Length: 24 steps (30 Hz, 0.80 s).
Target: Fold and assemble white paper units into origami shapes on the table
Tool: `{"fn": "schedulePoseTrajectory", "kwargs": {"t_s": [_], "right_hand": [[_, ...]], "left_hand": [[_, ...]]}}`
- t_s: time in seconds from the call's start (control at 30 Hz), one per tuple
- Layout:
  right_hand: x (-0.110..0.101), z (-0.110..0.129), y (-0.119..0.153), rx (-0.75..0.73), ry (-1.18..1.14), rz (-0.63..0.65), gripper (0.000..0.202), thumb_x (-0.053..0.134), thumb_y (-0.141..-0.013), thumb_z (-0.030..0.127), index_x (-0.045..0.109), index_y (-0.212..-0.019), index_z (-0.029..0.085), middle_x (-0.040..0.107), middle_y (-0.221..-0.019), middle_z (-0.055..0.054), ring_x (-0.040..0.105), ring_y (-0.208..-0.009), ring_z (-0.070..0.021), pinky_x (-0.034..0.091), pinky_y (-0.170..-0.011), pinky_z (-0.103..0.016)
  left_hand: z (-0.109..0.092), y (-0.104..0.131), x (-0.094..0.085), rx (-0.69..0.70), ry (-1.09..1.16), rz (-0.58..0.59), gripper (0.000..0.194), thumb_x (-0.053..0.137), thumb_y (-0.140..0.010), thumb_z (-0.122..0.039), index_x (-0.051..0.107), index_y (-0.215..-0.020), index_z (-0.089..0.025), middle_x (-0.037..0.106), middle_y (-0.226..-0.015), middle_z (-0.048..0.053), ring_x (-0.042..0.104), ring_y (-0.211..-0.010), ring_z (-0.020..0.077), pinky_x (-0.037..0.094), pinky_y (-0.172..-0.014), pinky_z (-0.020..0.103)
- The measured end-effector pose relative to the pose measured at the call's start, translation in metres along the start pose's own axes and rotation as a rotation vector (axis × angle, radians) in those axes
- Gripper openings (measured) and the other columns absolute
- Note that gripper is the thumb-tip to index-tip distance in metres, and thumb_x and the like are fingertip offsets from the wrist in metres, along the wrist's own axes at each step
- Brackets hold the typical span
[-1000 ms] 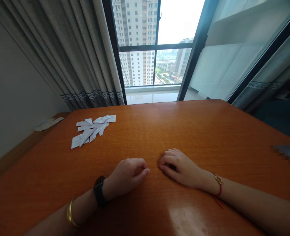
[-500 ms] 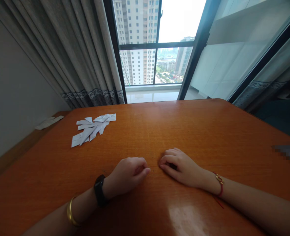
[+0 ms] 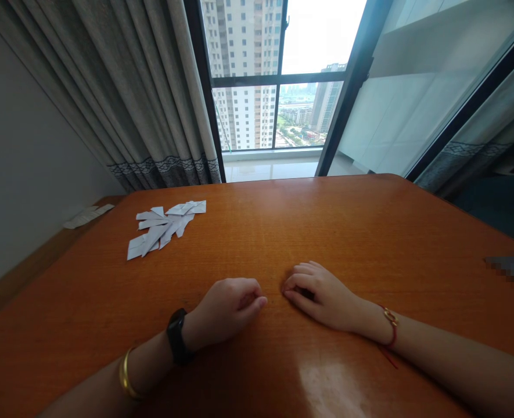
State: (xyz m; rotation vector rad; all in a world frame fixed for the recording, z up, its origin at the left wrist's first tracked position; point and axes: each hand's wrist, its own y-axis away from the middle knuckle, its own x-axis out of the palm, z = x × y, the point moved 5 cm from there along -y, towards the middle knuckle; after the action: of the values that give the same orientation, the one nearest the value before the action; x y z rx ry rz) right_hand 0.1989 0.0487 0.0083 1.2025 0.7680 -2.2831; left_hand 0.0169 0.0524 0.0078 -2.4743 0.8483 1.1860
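Note:
My left hand [image 3: 225, 309] rests on its side on the brown wooden table [image 3: 257, 232], fingers curled inward and closed, with no object visible in it. A dark band and a gold bangle circle that wrist and forearm. Across a small gap, my right hand [image 3: 320, 296] lies palm down with its fingers bent and the thumb tip meeting the fingers; nothing shows in it. A red cord bracelet is on the right wrist. Beyond my left hand, folded strips of white paper [image 3: 165, 225] lie in an overlapping pile.
A blurred, pixelated flat object [image 3: 513, 271] lies at the table's right edge. More pale paper [image 3: 86, 216] is on a ledge at the far left. Behind the table are a grey curtain [image 3: 152, 104] and a window frame [image 3: 278, 79].

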Motion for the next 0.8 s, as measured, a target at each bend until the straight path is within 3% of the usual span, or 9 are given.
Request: {"fn": "schedulePoseTrajectory", "kwargs": {"t_s": [0.8], "right_hand": [[-0.0001,-0.0002,-0.0002,0.002,-0.017,0.001,0.01,0.056,-0.09,0.02,0.064,-0.085,0.02,0.069,-0.088,-0.003,0.061,-0.081,-0.0164,0.041,-0.079,-0.032]], "left_hand": [[0.0014,0.0011,0.0013,0.002,-0.014,0.006,0.019,0.053,-0.09,-0.031,0.059,-0.077,-0.019,0.051,-0.063,-0.004,0.045,-0.059,0.0109,0.03,-0.056,0.023]]}}
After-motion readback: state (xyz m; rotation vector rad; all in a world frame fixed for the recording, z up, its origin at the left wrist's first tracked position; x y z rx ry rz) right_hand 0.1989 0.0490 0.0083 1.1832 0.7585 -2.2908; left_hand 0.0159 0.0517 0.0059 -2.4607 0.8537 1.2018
